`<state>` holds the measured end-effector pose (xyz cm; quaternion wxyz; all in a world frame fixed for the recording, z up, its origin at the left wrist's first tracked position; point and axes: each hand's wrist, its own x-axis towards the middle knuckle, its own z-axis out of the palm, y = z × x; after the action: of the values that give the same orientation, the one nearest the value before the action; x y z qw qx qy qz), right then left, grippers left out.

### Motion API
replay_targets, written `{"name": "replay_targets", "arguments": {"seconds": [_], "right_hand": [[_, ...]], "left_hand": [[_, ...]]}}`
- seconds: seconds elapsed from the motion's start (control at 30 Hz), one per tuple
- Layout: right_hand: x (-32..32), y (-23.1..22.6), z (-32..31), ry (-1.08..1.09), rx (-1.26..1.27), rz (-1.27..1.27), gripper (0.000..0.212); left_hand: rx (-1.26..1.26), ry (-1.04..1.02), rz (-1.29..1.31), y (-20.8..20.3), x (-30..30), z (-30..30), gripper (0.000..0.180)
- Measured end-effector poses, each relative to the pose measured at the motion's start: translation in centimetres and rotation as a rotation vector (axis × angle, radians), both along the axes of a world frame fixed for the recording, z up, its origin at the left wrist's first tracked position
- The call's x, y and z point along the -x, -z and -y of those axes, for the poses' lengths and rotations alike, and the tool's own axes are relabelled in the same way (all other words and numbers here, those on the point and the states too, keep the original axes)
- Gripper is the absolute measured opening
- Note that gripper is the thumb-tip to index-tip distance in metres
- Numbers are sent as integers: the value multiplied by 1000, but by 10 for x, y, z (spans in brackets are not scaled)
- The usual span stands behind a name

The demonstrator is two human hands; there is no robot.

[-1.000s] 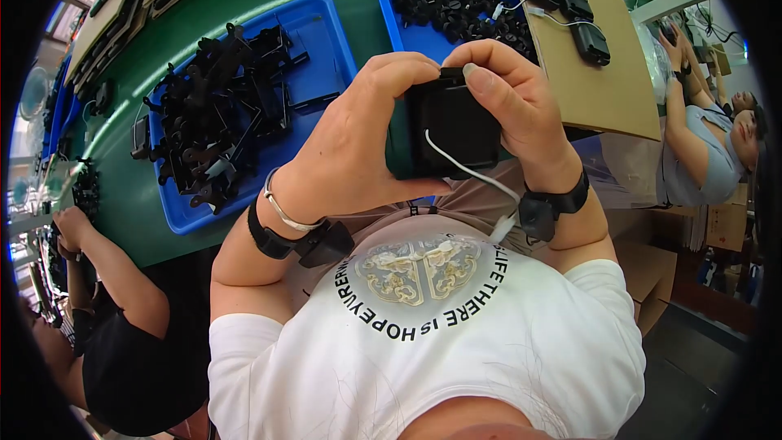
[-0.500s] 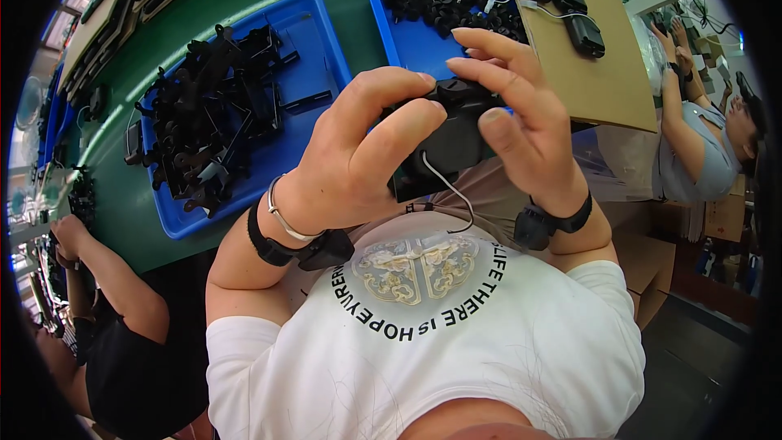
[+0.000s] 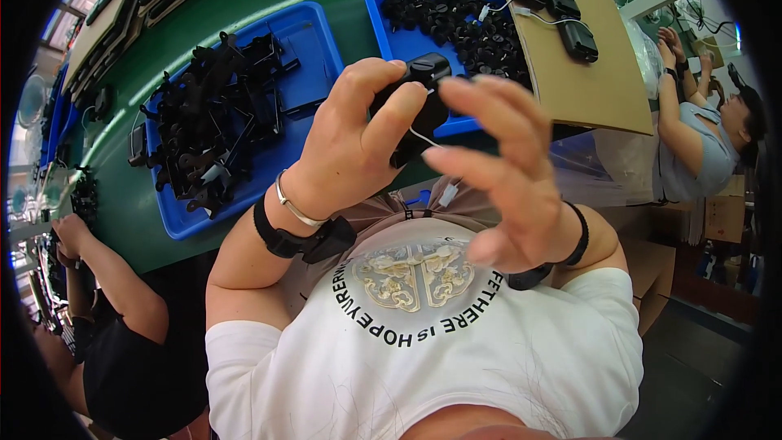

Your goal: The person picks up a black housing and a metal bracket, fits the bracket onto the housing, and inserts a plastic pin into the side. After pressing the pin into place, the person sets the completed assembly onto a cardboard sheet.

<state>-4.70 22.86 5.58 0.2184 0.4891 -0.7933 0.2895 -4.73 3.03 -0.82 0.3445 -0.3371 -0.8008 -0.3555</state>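
My left hand [image 3: 346,151] grips a black plastic device [image 3: 428,70] with a rounded end, fingers on its upper side. A thin white cable hangs from the device and ends in a small white connector [image 3: 448,193] in front of my lap. To the right of the device, my right hand [image 3: 517,167] has its fingers apart and somewhat blurred, with nothing visible in them. Part of the device is hidden behind my left fingers.
On the green table [image 3: 138,232], a blue tray [image 3: 327,49] at left holds black bracket-like parts [image 3: 220,114]. Another blue tray [image 3: 376,0] behind my hands holds small black knob-like parts [image 3: 456,24]. Several wired black devices [image 3: 562,0] lie on cardboard [image 3: 603,90]. Co-workers sit at both sides.
My right hand has come off the device and moved down toward me, fingers spreading. The device is turned and tilted in my left hand, and its cable now hangs farther right.
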Motion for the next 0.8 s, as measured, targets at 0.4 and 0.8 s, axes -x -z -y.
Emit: {"name": "replay_targets", "arguments": {"seconds": [0.4, 0.8], "right_hand": [[9, 17, 21, 116, 43, 26, 61], [14, 19, 19, 213, -31, 13, 65]], "left_hand": [[-32, -24, -64, 1, 3, 0, 54], [-45, -37, -122, 5, 6, 3, 56]]}}
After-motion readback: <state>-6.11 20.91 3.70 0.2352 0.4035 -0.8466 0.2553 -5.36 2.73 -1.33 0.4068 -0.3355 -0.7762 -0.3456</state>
